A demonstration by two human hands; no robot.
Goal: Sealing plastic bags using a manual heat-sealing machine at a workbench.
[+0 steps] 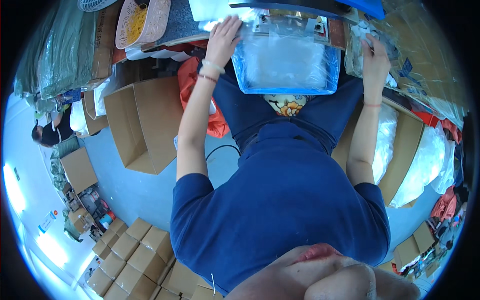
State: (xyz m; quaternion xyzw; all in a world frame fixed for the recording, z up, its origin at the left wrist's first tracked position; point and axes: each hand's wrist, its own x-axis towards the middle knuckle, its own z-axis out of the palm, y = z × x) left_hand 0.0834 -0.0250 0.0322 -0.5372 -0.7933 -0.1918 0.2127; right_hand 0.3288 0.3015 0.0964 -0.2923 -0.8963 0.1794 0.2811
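My left hand (225, 45) lies with its fingers stretched out over a bright, whitish sheet (207, 11) at the left of the machine. No grasped thing shows in it. At the right, my right hand (376, 62) has bent fingers drawn together beside crumpled clear plastic (359, 37); what they hold is too small to make out. Between the hands is a machine with a metal plate (290, 25) and a dark curved front (295, 7). Below its edge, over my lap, sits a blue bin (287, 91) lined with clear plastic and holding whitish, see-through contents.
A pale basket (161, 31) with yellow bands stands at the left. Open cartons (162, 120) flank my legs, some with plastic bags (422, 162). Stacked boxes (145, 260) stand at the lower left. Another person (55, 125) is at the far left.
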